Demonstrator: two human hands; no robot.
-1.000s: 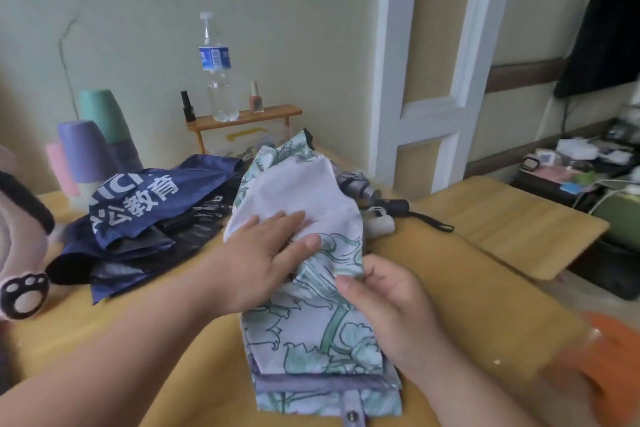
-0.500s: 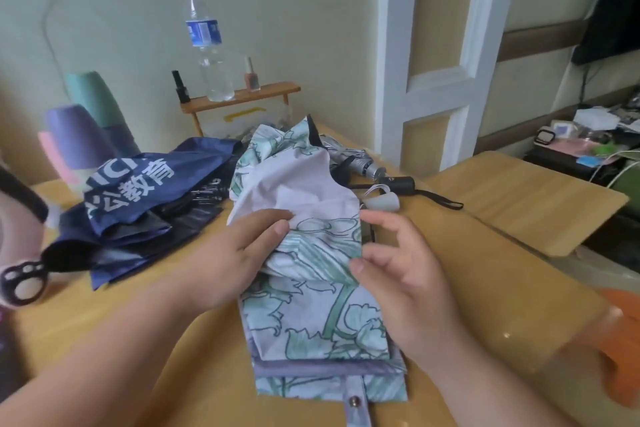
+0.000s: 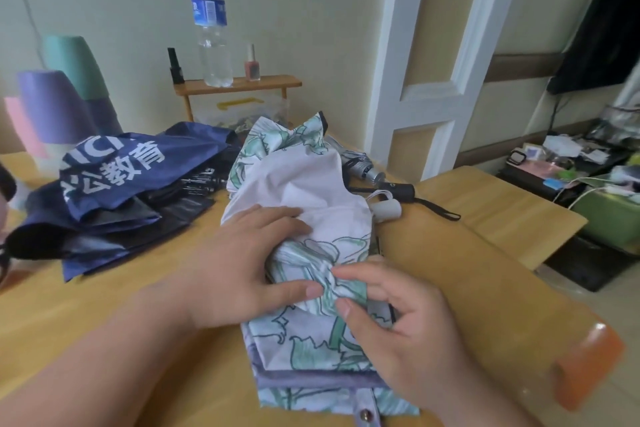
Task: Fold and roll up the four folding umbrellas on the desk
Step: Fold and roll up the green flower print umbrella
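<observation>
White fabric with green floral print: the floral folding umbrella (image 3: 322,204) lies lengthwise at the middle of the wooden tabletop (image 3: 467,270), canopy loose and rumpled, its closing strap with a snap (image 3: 364,414) at the near edge. Left hand (image 3: 242,263) rests on the canopy, grip spread: fingers straight and pressing the white cloth down, thumb stretched along a bunched fold. Right hand (image 3: 408,333) is just beside it, grip pinching a pleat of the printed cloth between index finger and thumb, other fingers loosely curled. Navy umbrella (image 3: 121,191) with white lettering lies in a loose, unfolded heap to the left, touching the floral one at the far end. Behind the floral canopy on the right, a silver umbrella (image 3: 360,166) shows only partly; near it are a black handle (image 3: 398,189) with a wrist strap and a white handle (image 3: 386,210), and I cannot tell which umbrellas these belong to. Against the wall, a small wooden shelf (image 3: 239,83) carries a water bottle (image 3: 211,21) and a nail-polish bottle (image 3: 252,64). Upside-down purple cup (image 3: 48,107) and green cup (image 3: 76,66) stand far left. Orange corner guard (image 3: 588,364) caps the tabletop's near right corner.
</observation>
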